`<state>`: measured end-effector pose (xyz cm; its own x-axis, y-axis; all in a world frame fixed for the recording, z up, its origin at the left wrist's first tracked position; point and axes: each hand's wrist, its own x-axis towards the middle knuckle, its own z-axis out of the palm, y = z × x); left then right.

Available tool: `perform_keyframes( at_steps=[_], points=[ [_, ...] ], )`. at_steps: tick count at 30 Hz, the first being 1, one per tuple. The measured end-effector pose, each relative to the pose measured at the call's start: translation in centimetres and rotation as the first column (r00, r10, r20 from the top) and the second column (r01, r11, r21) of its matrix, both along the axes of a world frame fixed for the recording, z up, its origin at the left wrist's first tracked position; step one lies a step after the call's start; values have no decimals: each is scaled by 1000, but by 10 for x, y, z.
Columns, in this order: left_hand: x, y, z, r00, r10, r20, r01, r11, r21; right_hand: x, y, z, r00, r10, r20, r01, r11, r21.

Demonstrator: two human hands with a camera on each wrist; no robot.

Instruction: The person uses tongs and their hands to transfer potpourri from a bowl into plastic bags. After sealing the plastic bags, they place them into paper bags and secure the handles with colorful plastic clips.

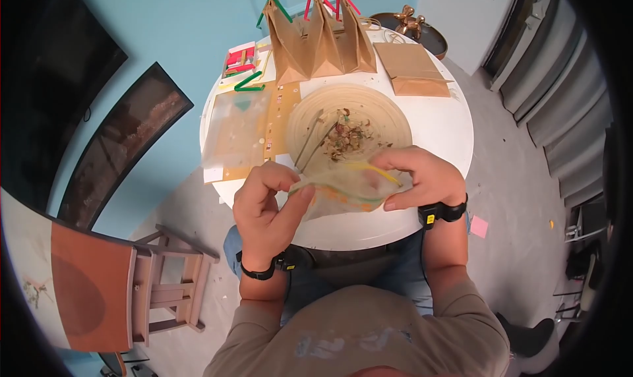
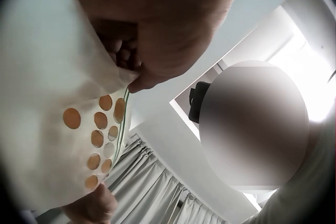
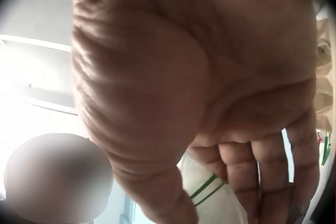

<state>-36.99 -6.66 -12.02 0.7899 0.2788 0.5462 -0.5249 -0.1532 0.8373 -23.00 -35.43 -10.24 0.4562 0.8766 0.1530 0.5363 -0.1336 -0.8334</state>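
Note:
A translucent zip bag [image 1: 330, 209] with orange dots is stretched between the two hands above the table's near edge. My left hand [image 1: 264, 209] pinches the bag's left top corner between thumb and fingers. At the other end, my right hand [image 1: 432, 176] holds the bag's mouth, thumb on the near side and fingers behind the yellow strip. Green zip lines run along the bag [image 2: 79, 145] in the left wrist view. Just beyond it lies a round pale tray [image 1: 300, 116] with a heap of dried flower bits [image 1: 349, 136] and long metal tweezers [image 1: 309, 138].
Several brown paper bags [image 1: 290, 44] stand at the back of the round white table [image 1: 455, 126]. A flat paper bag [image 1: 412, 67] lies back right. To the left are a clear sheet [image 1: 234, 123], green strips [image 1: 249, 82] and a small box [image 1: 241, 59]. A wooden stool [image 1: 175, 278] is on the floor.

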Motion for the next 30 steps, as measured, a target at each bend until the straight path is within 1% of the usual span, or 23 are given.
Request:
perform_keyframes(
  at_steps=[3, 4, 5, 6, 7, 8, 9, 10, 11, 13, 15, 18, 21, 23, 24, 26, 30],
  points=[
    [-16, 8, 5, 993, -117, -5, 116, 991, -73, -9, -9, 6, 993, 44, 111, -64, 981, 186],
    [-20, 10, 9, 987, -160, -4, 159, 984, -83, -15, -6, 5, 998, 13, 58, -32, 945, 327],
    [-21, 12, 11, 979, -203, 1, 202, 975, -92, -17, -5, 4, 998, -68, 1, 64, 946, 317],
    [-15, 15, 12, 991, -132, 12, 131, 991, 35, -17, -5, 3, 987, -150, -56, 161, 939, 303],
    [-7, 20, 10, 990, -104, -96, 116, 984, 132, -17, -4, 2, 966, -232, -112, 255, 924, 284],
    [2, 28, 7, 978, -64, -199, 110, 967, 229, -14, 4, -3, 907, -390, -158, 416, 888, 197],
    [12, 33, 3, 956, -12, -294, 112, 939, 324, -6, 10, -9, 892, -394, -222, 429, 891, 146],
    [21, 35, -2, 918, -46, -395, 167, 946, 277, 4, 15, -17, 872, -399, -283, 439, 893, 94],
    [26, 35, -5, 904, -29, -426, 167, 942, 292, 13, 19, -25, 847, -407, -342, 446, 894, 42],
    [34, 30, -5, 874, 2, -486, 174, 932, 317, 20, 22, -37, 871, -390, -299, 421, 906, 44],
    [36, 25, -4, 881, 9, -473, 170, 927, 335, 21, 20, -43, 871, -398, -287, 426, 904, 40],
    [37, 18, -1, 894, -12, -449, 194, 911, 363, 16, 15, -37, 867, -376, -326, 421, 904, 77],
    [37, 10, -1, 899, -43, -436, 223, 901, 372, 14, 11, -34, 903, -329, -275, 369, 923, 108],
    [39, 5, -2, 893, -50, -448, 240, 894, 379, 10, 15, -30, 885, -348, -309, 397, 912, 109],
    [40, 5, -4, 901, -46, -432, 233, 890, 391, 9, 14, -29, 875, -357, -326, 411, 905, 110],
    [41, 6, -8, 918, -37, -395, 215, 883, 417, 13, 11, -36, 887, -332, -320, 389, 912, 132],
    [40, 2, -5, 901, -31, -433, 218, 895, 390, 15, 12, -38, 901, -326, -286, 382, 909, 168]
  ],
)
